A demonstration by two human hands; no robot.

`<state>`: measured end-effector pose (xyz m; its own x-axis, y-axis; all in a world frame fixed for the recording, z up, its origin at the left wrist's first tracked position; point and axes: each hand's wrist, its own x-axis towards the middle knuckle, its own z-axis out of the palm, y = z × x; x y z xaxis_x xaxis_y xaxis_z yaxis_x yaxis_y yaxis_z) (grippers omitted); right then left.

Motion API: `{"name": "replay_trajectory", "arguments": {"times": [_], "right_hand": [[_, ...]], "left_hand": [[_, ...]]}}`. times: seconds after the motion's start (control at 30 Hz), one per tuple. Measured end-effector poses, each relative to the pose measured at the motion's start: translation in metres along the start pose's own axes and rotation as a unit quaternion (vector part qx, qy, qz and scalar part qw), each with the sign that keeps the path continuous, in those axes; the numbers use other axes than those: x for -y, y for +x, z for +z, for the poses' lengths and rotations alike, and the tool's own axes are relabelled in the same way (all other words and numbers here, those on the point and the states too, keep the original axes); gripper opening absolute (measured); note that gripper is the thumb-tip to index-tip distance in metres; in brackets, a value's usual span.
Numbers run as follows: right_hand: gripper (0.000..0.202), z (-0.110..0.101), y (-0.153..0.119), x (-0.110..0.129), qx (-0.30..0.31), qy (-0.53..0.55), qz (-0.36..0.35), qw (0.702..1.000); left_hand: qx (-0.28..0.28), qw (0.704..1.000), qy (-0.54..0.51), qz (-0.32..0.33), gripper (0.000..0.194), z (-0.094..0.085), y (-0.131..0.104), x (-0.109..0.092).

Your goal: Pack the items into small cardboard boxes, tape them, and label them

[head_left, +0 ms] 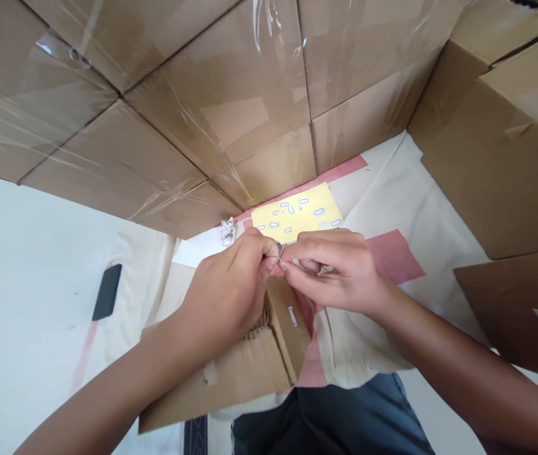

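My left hand (pixel 238 278) and my right hand (pixel 338 265) meet fingertip to fingertip, pinching a small silvery-grey piece (pixel 280 251) between them. What exactly the piece is cannot be made out. Just beyond the fingers lies a yellow sheet (pixel 304 205) with several small blue-edged labels on it. Left of that sheet, a little pile of crumpled pieces (pixel 227 232) rests on white paper (pixel 193 249). Below my hands is a cardboard box (pixel 245 373) with a small white label (pixel 292 316) on its side.
Stacked, taped cardboard boxes (pixel 165 126) form a wall ahead. More cardboard (pixel 501 170) stands at the right, with a labelled brown box (pixel 515 303) below. A dark phone-like object (pixel 107 292) lies at the left. Pink strips (pixel 394 256) mark the pale cloth.
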<state>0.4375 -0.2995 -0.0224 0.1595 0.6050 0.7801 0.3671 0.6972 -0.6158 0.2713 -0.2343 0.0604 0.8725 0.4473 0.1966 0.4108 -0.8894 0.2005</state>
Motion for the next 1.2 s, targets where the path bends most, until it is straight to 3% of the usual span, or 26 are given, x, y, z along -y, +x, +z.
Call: {"name": "replay_trajectory", "arguments": {"times": [0.4, 0.97, 1.2], "right_hand": [[0.015, 0.0049, -0.0002, 0.0024, -0.056, 0.104, 0.070, 0.990], [0.012, 0.0020, 0.0008, 0.0032, -0.059, 0.132, 0.150, 0.978], [0.012, 0.0020, 0.0008, 0.0035, -0.064, 0.146, 0.164, 0.974]], "left_hand": [[0.026, 0.997, -0.070, -0.030, 0.009, -0.0032, -0.0023, 0.0003], [0.036, 0.992, -0.103, -0.064, 0.012, -0.0055, -0.0008, 0.0035], [0.063, 0.963, -0.226, -0.136, 0.018, -0.0072, -0.0030, 0.0049]]}}
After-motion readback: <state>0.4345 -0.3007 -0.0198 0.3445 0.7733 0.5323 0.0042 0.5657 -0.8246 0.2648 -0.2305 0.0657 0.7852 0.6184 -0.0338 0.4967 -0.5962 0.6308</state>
